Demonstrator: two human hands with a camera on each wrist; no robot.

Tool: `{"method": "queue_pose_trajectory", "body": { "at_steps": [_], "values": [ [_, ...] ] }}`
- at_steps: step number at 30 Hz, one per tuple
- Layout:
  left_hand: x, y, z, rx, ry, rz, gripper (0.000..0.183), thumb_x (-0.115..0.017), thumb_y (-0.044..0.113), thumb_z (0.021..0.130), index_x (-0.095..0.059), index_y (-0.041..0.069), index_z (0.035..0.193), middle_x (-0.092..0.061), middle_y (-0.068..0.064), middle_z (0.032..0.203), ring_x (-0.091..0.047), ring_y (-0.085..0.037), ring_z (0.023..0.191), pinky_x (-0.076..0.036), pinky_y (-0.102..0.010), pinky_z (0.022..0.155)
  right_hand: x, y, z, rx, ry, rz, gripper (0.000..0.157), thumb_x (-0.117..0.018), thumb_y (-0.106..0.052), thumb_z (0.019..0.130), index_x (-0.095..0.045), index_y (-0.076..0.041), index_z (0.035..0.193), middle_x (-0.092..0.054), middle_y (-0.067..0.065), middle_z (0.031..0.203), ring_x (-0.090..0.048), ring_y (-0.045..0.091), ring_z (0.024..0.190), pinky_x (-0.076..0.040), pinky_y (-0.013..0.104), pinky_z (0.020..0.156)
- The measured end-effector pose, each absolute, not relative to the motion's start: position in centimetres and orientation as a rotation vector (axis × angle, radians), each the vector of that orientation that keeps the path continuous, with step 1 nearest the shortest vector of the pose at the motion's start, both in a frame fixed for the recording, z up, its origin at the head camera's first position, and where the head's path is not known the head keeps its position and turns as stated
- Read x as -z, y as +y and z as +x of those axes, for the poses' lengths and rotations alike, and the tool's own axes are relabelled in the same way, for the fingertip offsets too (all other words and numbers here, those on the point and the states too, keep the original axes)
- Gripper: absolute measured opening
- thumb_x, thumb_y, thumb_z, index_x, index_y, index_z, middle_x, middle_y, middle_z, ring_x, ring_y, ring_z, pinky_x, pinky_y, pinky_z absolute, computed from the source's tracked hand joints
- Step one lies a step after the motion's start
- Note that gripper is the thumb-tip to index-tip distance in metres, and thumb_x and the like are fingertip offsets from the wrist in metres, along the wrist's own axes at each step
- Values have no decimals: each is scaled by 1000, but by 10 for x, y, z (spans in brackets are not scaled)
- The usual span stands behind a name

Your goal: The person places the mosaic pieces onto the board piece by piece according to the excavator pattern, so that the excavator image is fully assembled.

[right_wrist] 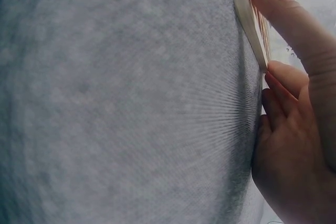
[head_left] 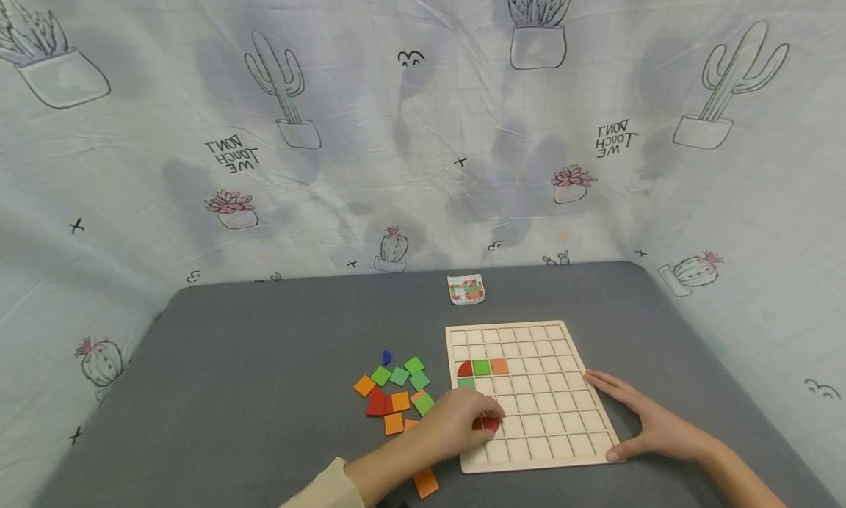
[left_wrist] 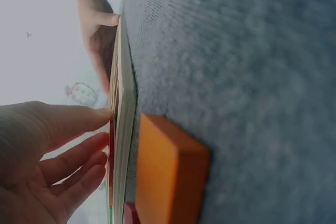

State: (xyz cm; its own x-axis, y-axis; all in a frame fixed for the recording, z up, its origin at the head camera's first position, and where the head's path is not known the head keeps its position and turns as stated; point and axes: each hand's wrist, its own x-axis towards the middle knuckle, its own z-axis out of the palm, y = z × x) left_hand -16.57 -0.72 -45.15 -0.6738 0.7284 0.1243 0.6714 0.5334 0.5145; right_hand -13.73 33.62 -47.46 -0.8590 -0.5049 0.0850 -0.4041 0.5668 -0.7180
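Note:
A pale wooden grid board (head_left: 542, 404) lies flat on the grey table. Over its left front part, my left hand (head_left: 456, 423) holds a red piece (head_left: 491, 424) between thumb and curled fingertips, at the board's surface. The fingers partly cover that piece and the squares near it; its full outline is hidden. Further up the board sit a red quarter-circle (head_left: 465, 368), a green square (head_left: 482, 367), an orange square (head_left: 499, 366) and a teal-green square (head_left: 465, 382). My right hand (head_left: 654, 423) rests on the board's right edge, fingers extended and thumb at the near corner.
Left of the board lie several loose orange, green and red tiles (head_left: 393, 423), some overlapping, plus a dark blue rounded piece (head_left: 386, 357). Behind the board is a small printed pattern card (head_left: 466, 289). A cactus-print cloth (head_left: 423, 126) surrounds the table.

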Motion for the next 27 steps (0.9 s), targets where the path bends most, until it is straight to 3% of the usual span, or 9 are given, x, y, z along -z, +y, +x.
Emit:
{"method": "queue_pose_trajectory", "body": {
  "at_steps": [5, 12, 18, 24, 27],
  "values": [
    [450, -25, -174, -1098, 2601, 1064, 19, -68, 17, 83, -70, 16, 102, -68, 6, 92, -58, -4, 74, -44, -14, 64, 472, 336, -138, 1166, 2666, -771, 102, -84, -24, 62, -27, -8, 145, -23, 13, 149, -9, -19, 127, -12, 2, 87],
    [440, -68, -191, -1387, 2672, 759, 19, -65, 15, 86, -69, 14, 104, -67, 2, 102, -63, -19, 93, -50, -37, 81, 468, 336, -141, 1141, 2672, -790, 103, -84, -26, 62, -27, -8, 145, -23, 14, 148, -10, -19, 127, -12, 2, 87],
    [438, -97, -206, -1442, 2826, 558, 20, -66, 4, 83, -70, 14, 100, -69, -4, 96, -65, -18, 85, -52, -34, 75, 465, 337, -140, 1119, 2677, -765, 102, -84, -27, 62, -27, -8, 145, -24, 13, 149, -10, -20, 126, -15, 5, 88],
    [443, -114, -220, -1231, 2897, 492, 28, -66, -3, 79, -69, 13, 102, -67, -5, 103, -63, -26, 94, -51, -42, 79, 466, 336, -141, 1133, 2663, -777, 102, -83, -28, 63, -27, -7, 145, -24, 14, 148, -11, -19, 127, -15, 5, 89],
    [447, -119, -225, -1115, 2880, 563, 34, -63, -8, 78, -69, 14, 103, -66, -5, 106, -61, -26, 99, -49, -40, 78, 467, 336, -140, 1133, 2669, -772, 102, -83, -29, 63, -28, -8, 145, -24, 13, 148, -11, -19, 127, -14, 4, 89]
  ]
}}
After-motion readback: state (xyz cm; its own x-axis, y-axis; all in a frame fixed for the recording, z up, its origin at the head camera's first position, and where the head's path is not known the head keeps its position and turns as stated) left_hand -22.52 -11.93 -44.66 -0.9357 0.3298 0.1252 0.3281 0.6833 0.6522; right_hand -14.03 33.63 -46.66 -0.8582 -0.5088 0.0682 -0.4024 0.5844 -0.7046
